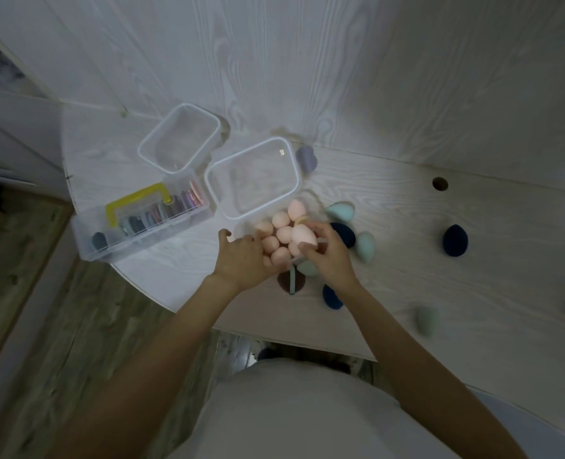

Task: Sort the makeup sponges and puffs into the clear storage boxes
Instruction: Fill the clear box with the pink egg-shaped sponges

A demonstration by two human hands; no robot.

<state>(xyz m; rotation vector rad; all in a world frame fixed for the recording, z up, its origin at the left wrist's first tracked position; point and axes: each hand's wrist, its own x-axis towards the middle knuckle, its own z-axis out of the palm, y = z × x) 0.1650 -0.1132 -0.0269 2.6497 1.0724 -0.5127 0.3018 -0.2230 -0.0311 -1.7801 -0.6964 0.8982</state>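
Observation:
A cluster of several pink egg-shaped sponges (276, 231) lies on the white table in front of the larger clear box (253, 178). My left hand (241, 260) cups the cluster from the left, fingers spread against it. My right hand (327, 256) pinches one pink sponge (303, 236) just above the cluster. A smaller clear box (180, 139) stands behind, with nothing seen inside. Teal sponges (340, 211) and navy sponges (342, 234) lie to the right of my hands.
A clear lidded case with a yellow handle (142, 220) holds flat puffs at the table's left edge. A purple puff (306, 158) leans behind the larger box. Loose sponges lie at the right: navy (455, 240), grey-green (427, 320). A cable hole (440, 183) is in the tabletop.

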